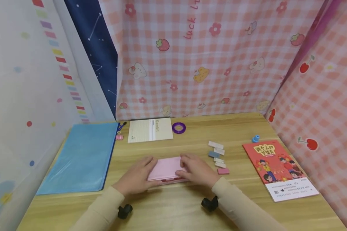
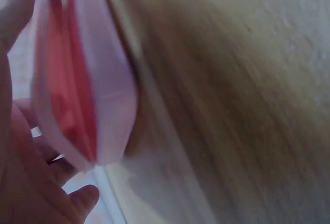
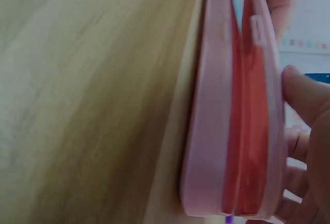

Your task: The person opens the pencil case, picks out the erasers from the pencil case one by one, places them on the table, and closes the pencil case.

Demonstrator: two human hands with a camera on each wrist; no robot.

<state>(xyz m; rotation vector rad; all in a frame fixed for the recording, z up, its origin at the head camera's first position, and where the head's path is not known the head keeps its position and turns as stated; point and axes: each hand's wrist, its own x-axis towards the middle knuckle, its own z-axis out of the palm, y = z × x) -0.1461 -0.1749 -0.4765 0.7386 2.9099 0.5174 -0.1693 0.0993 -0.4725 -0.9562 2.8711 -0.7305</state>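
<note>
A pink pencil case [image 1: 165, 168] lies flat on the table in front of the person, with a red band along its near side. At its left end, the left hand [image 1: 135, 177] holds it, thumb along the near edge and fingers toward the back. My right hand [image 1: 198, 170] grips the right end, its thumb on the top face and the other fingers bent. In the left wrist view the red band [image 2: 67, 79] shows between the pink lid and base. The right wrist view also shows the case's pink side [image 3: 209, 115], with a pale blue strip at the far end.
Several small erasers [image 1: 219, 151], white, blue and pink, lie right of the case. Farther right are a red book [image 1: 273, 160] and a small blue object [image 1: 255, 138]. A notepad [image 1: 143, 131], purple tape roll [image 1: 174, 128], pink binder clip [image 1: 119, 137] and blue folder [image 1: 78, 160] lie behind and left.
</note>
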